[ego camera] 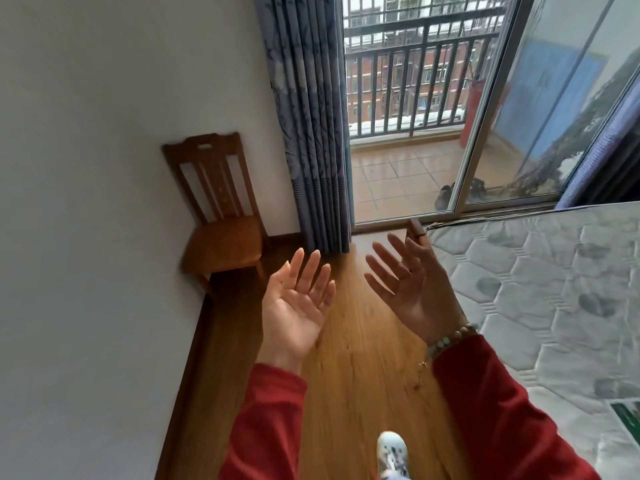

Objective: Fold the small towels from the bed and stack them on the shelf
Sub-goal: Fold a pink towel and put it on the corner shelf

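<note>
My left hand (pixel 297 306) and my right hand (pixel 410 289) are both raised in front of me, palms up, fingers straight and spread, holding nothing. Red sleeves cover both arms, and a bead bracelet circles the right wrist. The bed (pixel 540 289), a bare quilted mattress, fills the right side just beyond my right hand. No towel and no shelf show in this view.
A wooden chair (pixel 221 216) stands against the white wall at the left. Blue-grey curtains (pixel 308 126) hang beside an open sliding glass door (pixel 491 109) onto a railed balcony. Wood flooring runs between wall and bed. My shoe (pixel 391 452) shows at the bottom.
</note>
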`<state>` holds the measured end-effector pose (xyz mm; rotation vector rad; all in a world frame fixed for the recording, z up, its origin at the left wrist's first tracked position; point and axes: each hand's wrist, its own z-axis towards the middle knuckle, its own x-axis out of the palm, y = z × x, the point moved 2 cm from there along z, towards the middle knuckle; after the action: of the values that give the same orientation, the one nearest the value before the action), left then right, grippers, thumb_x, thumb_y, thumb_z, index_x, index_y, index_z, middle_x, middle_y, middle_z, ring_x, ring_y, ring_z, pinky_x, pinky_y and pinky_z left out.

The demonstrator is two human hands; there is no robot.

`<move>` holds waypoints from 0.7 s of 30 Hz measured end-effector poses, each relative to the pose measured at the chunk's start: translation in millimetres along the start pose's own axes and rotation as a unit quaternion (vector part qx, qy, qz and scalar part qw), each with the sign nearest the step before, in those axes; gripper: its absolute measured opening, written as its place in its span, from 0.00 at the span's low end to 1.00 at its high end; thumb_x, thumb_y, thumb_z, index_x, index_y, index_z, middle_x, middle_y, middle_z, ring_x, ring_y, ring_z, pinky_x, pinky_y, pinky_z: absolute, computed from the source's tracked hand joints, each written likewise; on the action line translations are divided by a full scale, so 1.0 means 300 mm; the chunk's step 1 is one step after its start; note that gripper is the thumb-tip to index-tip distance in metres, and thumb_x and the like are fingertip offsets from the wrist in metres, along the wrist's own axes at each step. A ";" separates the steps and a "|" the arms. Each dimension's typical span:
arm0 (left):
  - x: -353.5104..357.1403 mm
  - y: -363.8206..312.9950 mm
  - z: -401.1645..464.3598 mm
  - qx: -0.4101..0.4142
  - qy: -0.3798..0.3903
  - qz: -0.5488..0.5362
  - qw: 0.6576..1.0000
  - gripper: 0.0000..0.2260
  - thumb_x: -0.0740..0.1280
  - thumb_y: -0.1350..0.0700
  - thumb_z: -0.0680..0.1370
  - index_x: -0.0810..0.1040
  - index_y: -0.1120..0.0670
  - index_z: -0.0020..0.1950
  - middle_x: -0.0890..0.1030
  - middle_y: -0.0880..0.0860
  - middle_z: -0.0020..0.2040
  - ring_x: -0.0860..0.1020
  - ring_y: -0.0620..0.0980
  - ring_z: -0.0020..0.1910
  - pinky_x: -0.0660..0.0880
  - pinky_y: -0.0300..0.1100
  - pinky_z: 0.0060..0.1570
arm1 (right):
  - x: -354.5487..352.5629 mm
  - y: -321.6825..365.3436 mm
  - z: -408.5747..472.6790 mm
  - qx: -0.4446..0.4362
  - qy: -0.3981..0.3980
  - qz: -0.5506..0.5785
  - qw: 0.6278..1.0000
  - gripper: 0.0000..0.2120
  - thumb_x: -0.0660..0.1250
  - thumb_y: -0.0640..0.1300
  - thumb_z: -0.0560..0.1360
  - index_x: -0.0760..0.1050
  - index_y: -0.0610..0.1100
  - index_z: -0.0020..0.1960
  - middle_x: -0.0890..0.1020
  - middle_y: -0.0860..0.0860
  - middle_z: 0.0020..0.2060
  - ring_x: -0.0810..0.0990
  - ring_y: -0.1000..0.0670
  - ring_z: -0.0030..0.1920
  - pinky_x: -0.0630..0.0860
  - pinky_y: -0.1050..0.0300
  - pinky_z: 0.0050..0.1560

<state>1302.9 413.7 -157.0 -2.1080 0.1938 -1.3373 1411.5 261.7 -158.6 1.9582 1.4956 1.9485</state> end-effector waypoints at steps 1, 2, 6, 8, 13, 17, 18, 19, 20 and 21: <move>0.012 -0.009 0.067 -0.002 0.002 -0.004 1.000 0.16 0.60 0.48 0.81 0.78 0.49 0.66 0.82 0.52 0.63 0.81 0.53 0.58 0.75 0.51 0.57 | 0.002 0.012 0.065 0.001 -0.002 0.003 1.000 0.12 0.63 0.50 0.78 0.81 0.49 0.56 0.82 0.46 0.61 0.81 0.44 0.61 0.73 0.44 0.65; 0.019 -0.015 0.110 -0.005 -0.001 -0.003 1.000 0.16 0.60 0.48 0.81 0.78 0.49 0.66 0.82 0.52 0.63 0.82 0.53 0.58 0.75 0.51 0.57 | -0.002 0.018 0.108 0.003 -0.006 0.003 1.000 0.12 0.63 0.50 0.78 0.80 0.48 0.58 0.82 0.45 0.62 0.81 0.44 0.61 0.73 0.43 0.65; 0.112 -0.034 0.416 -0.020 0.008 -0.002 1.000 0.16 0.60 0.48 0.81 0.78 0.49 0.66 0.82 0.52 0.63 0.81 0.53 0.58 0.75 0.51 0.56 | -0.004 0.133 0.406 -0.011 -0.006 -0.001 1.000 0.14 0.66 0.51 0.76 0.80 0.48 0.59 0.82 0.46 0.62 0.81 0.44 0.61 0.73 0.43 0.65; 0.187 -0.051 0.576 -0.030 0.017 -0.005 0.999 0.15 0.61 0.48 0.81 0.79 0.49 0.65 0.82 0.52 0.63 0.80 0.54 0.59 0.74 0.51 0.57 | 0.005 0.217 0.557 -0.023 -0.003 0.000 1.000 0.15 0.67 0.51 0.76 0.79 0.48 0.60 0.81 0.46 0.62 0.81 0.44 0.62 0.73 0.44 0.65; 0.354 -0.107 0.924 -0.032 0.032 -0.010 0.999 0.14 0.63 0.49 0.80 0.80 0.49 0.63 0.82 0.51 0.62 0.80 0.53 0.59 0.73 0.50 0.61 | 0.024 0.388 0.892 -0.019 0.020 0.010 1.000 0.14 0.62 0.51 0.80 0.79 0.48 0.61 0.82 0.46 0.61 0.80 0.44 0.63 0.73 0.45 0.64; 0.380 -0.131 1.144 -0.037 0.028 -0.016 0.999 0.14 0.63 0.49 0.80 0.80 0.48 0.62 0.82 0.50 0.62 0.81 0.52 0.58 0.73 0.50 0.62 | 0.033 0.434 1.106 -0.014 0.010 0.004 1.000 0.14 0.62 0.51 0.79 0.80 0.49 0.60 0.82 0.46 0.61 0.80 0.44 0.62 0.74 0.45 0.63; 0.384 -0.137 1.196 -0.040 0.027 -0.015 0.999 0.14 0.63 0.48 0.80 0.80 0.48 0.62 0.82 0.50 0.62 0.81 0.52 0.58 0.73 0.50 0.62 | 0.030 0.440 1.152 -0.010 0.006 0.005 1.000 0.14 0.63 0.51 0.79 0.80 0.49 0.60 0.82 0.46 0.61 0.80 0.44 0.62 0.73 0.45 0.64; 0.392 -0.141 1.249 -0.042 0.026 -0.014 0.999 0.14 0.63 0.48 0.80 0.81 0.48 0.62 0.82 0.50 0.62 0.81 0.52 0.58 0.72 0.50 0.63 | 0.024 0.445 1.200 -0.007 0.002 0.006 1.000 0.14 0.63 0.51 0.78 0.80 0.49 0.60 0.82 0.46 0.61 0.80 0.44 0.62 0.73 0.44 0.65; 0.400 -0.145 1.310 -0.046 0.024 -0.017 0.999 0.14 0.63 0.48 0.79 0.81 0.48 0.62 0.82 0.50 0.62 0.81 0.52 0.57 0.72 0.50 0.63 | 0.018 0.453 1.254 -0.003 -0.003 0.005 1.000 0.14 0.63 0.50 0.78 0.80 0.48 0.61 0.82 0.46 0.61 0.80 0.44 0.62 0.72 0.44 0.66; 0.406 -0.147 1.365 -0.049 0.022 -0.021 0.998 0.13 0.63 0.49 0.79 0.81 0.48 0.61 0.82 0.50 0.62 0.81 0.52 0.57 0.72 0.50 0.63 | 0.012 0.460 1.302 -0.002 -0.005 0.003 1.000 0.14 0.63 0.50 0.78 0.80 0.48 0.61 0.82 0.46 0.61 0.80 0.44 0.62 0.72 0.44 0.66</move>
<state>1702.9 570.3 -156.7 -2.1760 0.2406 -1.4263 1794.7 419.0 -164.3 1.9713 1.4845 1.9388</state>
